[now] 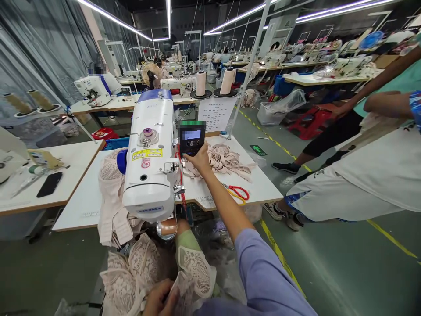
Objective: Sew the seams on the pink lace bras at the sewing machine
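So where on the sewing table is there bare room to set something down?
Widest bare patch: the table left of the draped lace beside the machine, out to its left edge. A smaller one lies at the right front corner, past the scissors. Crowded: the fabric pile by the right hand and panel.

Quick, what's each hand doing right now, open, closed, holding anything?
Left hand: closed on the lace piece.
Right hand: at the lower edge of the control panel; open or closed cannot be told.
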### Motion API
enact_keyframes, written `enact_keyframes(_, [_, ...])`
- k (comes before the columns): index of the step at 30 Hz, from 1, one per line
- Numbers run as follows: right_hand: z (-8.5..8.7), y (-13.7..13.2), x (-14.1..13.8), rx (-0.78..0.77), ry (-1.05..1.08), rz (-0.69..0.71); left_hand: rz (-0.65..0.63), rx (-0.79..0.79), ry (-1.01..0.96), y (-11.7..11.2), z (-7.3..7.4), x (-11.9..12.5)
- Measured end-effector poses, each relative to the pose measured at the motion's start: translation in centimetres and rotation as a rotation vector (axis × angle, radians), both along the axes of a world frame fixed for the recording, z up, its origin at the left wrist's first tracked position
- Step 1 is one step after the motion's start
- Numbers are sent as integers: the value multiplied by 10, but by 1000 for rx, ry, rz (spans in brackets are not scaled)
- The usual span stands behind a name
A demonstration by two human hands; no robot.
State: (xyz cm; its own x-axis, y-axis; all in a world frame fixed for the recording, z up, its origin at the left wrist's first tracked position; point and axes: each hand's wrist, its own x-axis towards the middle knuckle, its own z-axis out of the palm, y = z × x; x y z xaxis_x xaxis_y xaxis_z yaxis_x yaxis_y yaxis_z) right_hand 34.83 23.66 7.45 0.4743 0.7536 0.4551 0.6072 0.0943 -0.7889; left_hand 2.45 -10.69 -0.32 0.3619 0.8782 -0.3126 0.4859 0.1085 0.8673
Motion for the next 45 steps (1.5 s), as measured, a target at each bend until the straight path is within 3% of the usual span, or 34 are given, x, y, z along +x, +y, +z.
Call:
enact_keyframes(6, [-4, 5, -4, 1, 38, -60, -87, -51, 10, 19, 9, 17])
enact_keyframes(11, [-19, 3, 13, 5, 26, 3, -191, -17, 27, 39, 18, 33])
enact_keyframes(16, [-56, -26, 32, -340, -286, 122, -209, -16, -10, 49, 16, 39])
enact_keyframes(21, [-74, -22, 12, -471, -373, 194, -237, -11, -28, 53, 21, 45])
enact_keyframes(26, [-73, -3, 3, -611, -370, 157, -217, 30, -57, 45, 32, 41])
enact_keyframes(34, [-63, -7, 8, -703, -364, 114, -119, 57, 16, 10, 28, 15])
enact_keyframes(41, [-38, -28, 0, -697, -370, 126, -41, 77, 37, -4, 29, -8])
enact_keyframes(45, [-29, -46, 1, -693, -305, 137, -68, 134, 40, -6, 25, -9])
